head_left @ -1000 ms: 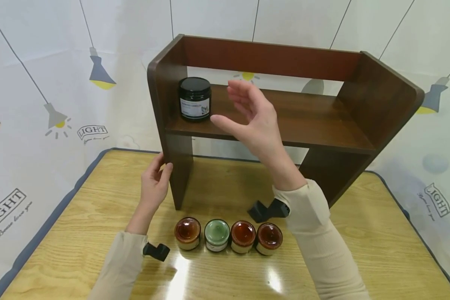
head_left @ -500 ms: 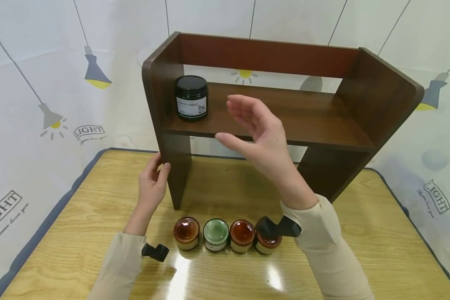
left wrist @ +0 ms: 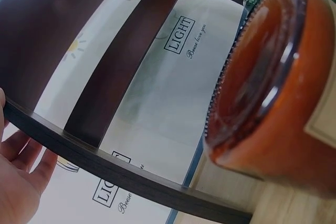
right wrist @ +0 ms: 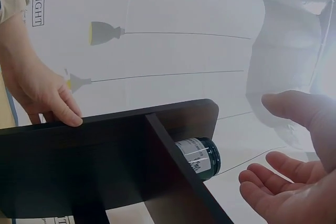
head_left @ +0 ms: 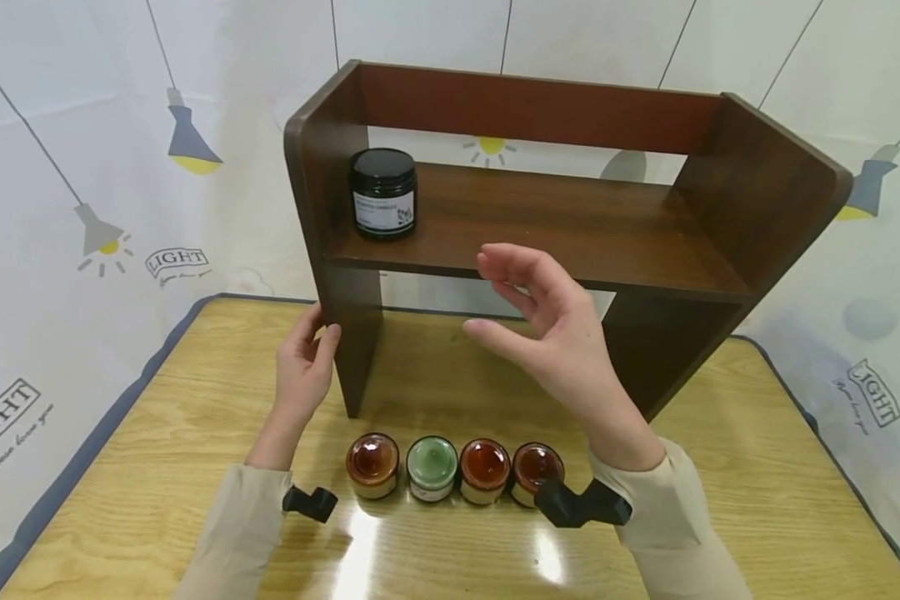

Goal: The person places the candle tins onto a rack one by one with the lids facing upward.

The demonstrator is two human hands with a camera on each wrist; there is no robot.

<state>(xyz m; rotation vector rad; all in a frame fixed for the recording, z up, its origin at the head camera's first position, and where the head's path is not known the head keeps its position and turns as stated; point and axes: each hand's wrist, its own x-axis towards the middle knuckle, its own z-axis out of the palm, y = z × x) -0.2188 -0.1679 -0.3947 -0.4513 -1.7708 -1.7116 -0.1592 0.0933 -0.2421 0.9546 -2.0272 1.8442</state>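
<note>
A black lidded candle jar [head_left: 383, 194] with a white label stands at the left end of the upper board of a dark wooden shelf [head_left: 540, 212]. My left hand [head_left: 302, 367] touches the outer side and front edge of the shelf's left panel, fingers relaxed. In front of the shelf, my right hand [head_left: 558, 333] hovers with thumb and fingers apart, holding nothing. Below, a row of glass candle jars lies on the table: an amber jar [head_left: 373, 465], a green jar [head_left: 431, 468], a red-orange jar [head_left: 483, 472] and a dark red jar [head_left: 534, 468], partly covered by the right wrist camera.
The wooden table [head_left: 217, 400] carries the shelf and the row of jars. Behind it hangs a pale backdrop [head_left: 247, 100] printed with lamps. A black wrist camera [head_left: 311, 504] juts from the left sleeve beside the amber jar.
My right hand has moved down and to the right, away from the black candle jar, which stays on the shelf. The left hand remains at the panel.
</note>
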